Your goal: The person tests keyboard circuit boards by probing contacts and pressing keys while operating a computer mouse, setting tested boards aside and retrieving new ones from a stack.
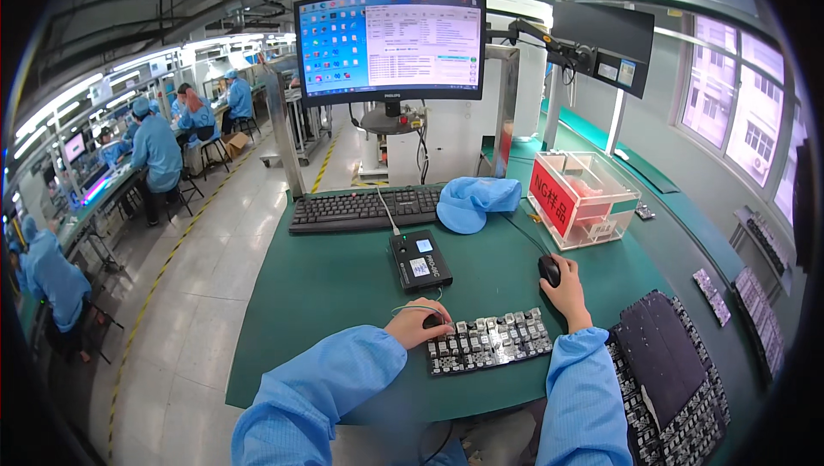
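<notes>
My left hand is closed at the upper left corner of a bare keyboard assembly, which has pale switches and no keycaps. Between its fingers is a small dark piece, partly hidden, where thin wires from a black box arrive. Its exact kind does not show. The box lies just beyond, with a small lit screen and a grey cable on top. My right hand rests around a black mouse, right of the assembly and a little farther off.
Behind stand a black keyboard, a blue cloth cap, a clear box with a red sign and a lit monitor. More keyboard assemblies lie stacked at right under a dark sheet. Several people in blue work at left.
</notes>
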### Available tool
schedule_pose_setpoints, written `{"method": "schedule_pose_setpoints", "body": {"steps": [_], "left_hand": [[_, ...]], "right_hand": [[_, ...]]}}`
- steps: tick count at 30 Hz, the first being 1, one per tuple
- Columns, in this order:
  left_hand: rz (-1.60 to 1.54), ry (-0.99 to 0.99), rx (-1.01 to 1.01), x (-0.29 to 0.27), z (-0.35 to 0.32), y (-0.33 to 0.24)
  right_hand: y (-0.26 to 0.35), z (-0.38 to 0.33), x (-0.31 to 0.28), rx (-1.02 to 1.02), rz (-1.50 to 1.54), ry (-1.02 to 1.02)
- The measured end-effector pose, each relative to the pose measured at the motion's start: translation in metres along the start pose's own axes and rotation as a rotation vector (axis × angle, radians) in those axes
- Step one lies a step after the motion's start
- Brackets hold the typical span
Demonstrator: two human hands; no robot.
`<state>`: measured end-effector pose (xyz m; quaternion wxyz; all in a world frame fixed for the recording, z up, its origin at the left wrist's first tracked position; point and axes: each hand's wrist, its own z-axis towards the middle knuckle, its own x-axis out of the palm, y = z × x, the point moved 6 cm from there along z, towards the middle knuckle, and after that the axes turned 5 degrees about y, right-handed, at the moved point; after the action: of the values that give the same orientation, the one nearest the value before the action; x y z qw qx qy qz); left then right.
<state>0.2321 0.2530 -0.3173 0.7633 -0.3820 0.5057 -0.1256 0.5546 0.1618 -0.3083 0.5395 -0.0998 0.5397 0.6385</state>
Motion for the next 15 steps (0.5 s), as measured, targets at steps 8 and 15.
{"method": "schedule_pose_setpoints", "body": {"steps": [8, 15], "left_hand": [[0.016, 0.006, 0.047, 0.000, -0.001, 0.002], [-0.003, -0.002, 0.031, 0.002, 0.002, -0.001]], "right_hand": [[0.000, 0.000, 0.003, -0.016, -0.015, -0.017], [-0.001, -0.002, -0.003, 0.031, 0.008, -0.001]]}}
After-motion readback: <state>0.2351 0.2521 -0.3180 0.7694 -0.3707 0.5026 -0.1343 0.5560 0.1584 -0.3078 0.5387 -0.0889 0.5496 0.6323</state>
